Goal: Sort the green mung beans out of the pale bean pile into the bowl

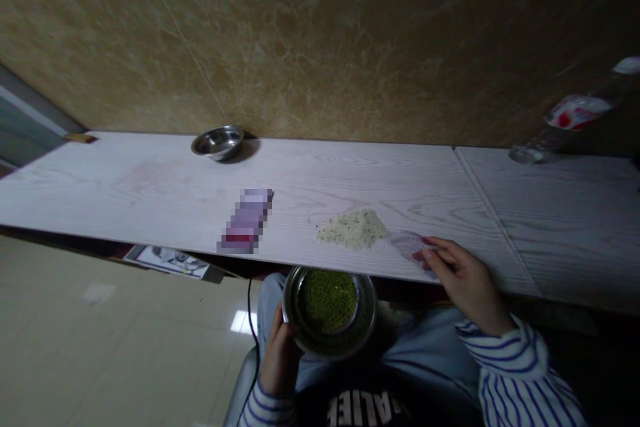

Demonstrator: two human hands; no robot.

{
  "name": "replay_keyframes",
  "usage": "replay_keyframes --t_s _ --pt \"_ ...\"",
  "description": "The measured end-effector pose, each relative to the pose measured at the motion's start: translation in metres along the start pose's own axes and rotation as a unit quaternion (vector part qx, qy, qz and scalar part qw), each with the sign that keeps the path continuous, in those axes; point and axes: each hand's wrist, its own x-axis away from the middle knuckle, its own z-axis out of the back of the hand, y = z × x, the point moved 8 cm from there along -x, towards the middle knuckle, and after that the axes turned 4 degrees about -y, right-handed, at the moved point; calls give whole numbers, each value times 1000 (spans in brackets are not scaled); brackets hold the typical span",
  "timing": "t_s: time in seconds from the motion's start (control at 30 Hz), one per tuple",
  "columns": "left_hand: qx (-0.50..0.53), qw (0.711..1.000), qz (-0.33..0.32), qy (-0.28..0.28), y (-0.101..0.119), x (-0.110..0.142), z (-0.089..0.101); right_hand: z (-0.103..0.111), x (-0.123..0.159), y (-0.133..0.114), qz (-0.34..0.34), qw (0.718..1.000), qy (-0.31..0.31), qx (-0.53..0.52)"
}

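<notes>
My left hand (281,352) is closed on the left rim of a steel bowl (369,320), held over my lap just below the table edge. Green mung beans (329,300) cover the bottom of this bowl. Between the thumb and fingers of my right hand (467,283) is a thin, clear plastic piece (404,242), rounded in outline; its exact kind is unclear. Its left end meets the right side of a low heap of pale rice-like grains (356,228) with dark specks in it, lying on the tabletop.
The whitish wood-grain table (300,173) runs along a marbled wall. A second steel bowl (219,143) stands at the back left. Nearer lies a pixelated purple rectangular object (247,220). A clear plastic bottle (575,113) stands at the far right. A dark cable (250,307) hangs below the table.
</notes>
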Motion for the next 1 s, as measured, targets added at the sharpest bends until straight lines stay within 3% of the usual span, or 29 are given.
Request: replay_keyframes --t_s 0.1,0.27,0.57,0.8,1.0 --pt "66 997 13 -35 -1 -1 -10 -2 -2 4 3 1000 -5 2" --pt "77 995 24 -50 0 0 -19 3 -5 10 -14 1000 18 -5" --pt "58 995 60 -47 -16 -14 -13 4 -2 13 -31 999 13 1" --pt "82 995 43 -36 -15 -10 -15 0 -6 3 -4 999 10 30" --pt "90 994 48 -35 -17 -10 -16 -8 -12 -17 62 993 -13 96"
